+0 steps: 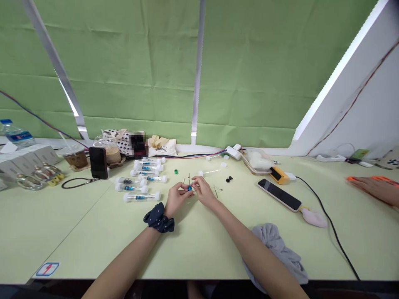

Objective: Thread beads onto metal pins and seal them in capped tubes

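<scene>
A small shiny blue bead [189,188] with a thin dark pin standing up from it sits between my two hands, over the middle of the table. My left hand [178,198] pinches it from the left, with a dotted dark scrunchie [158,218] round the wrist. From the right, the fingertips of my right hand [203,192] close in on the bead and pin. Left of my hands lie several clear tubes [141,197] with white caps, holding blue and dark beads. A green bead [176,171] rests behind my left hand. Black beads [229,179] and a thin metal piece [215,191] lie to the right.
A phone [279,194], a cable [327,216], a plastic tray [257,161] and a grey cloth [277,249] lie on the right. Another person's hand [375,189] is at the far right. Cups [75,157], an upright phone [98,162] and boxes [28,160] stand left.
</scene>
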A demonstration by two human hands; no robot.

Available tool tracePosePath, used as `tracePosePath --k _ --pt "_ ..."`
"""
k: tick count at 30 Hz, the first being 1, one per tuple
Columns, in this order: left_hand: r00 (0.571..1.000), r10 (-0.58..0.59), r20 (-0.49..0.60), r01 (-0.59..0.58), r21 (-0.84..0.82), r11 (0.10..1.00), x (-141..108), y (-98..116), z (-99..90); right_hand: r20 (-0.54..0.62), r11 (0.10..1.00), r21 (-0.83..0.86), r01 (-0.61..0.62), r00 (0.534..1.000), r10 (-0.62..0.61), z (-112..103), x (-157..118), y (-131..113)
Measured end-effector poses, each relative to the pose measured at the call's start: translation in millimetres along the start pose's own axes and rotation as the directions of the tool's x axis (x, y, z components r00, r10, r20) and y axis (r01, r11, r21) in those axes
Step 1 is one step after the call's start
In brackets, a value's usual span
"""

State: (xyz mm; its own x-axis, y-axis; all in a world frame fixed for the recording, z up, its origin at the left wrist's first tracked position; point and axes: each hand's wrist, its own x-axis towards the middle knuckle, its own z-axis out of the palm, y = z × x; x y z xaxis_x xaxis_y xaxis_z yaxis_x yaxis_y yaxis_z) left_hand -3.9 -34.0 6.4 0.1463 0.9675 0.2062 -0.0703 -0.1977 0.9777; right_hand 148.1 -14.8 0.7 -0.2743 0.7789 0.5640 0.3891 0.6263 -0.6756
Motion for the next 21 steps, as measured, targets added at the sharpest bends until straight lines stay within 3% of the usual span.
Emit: tracePosePath --k 11,16,21 --pt "1.0 0.008 -0.001 -0.008 0.043 0.999 -1.2 -3.5 1.5 -0.014 0.983 -0.149 -0.105 0.995 0.104 0.6 -0.8 -2.8" --pt "0.992 0.127 -0.02 -0.122 0.184 0.975 2.2 -8.7 -2.0 0.052 0.969 -0.052 -0.241 0.968 0.244 0.6 -2.3 -6.9" --pt "0.974 0.226 -0.004 -0.215 0.293 0.932 3.9 -9.0 -4.7 0.041 0.941 -0.085 -0.326 0.943 0.331 -4.0 -1.6 -9.2"
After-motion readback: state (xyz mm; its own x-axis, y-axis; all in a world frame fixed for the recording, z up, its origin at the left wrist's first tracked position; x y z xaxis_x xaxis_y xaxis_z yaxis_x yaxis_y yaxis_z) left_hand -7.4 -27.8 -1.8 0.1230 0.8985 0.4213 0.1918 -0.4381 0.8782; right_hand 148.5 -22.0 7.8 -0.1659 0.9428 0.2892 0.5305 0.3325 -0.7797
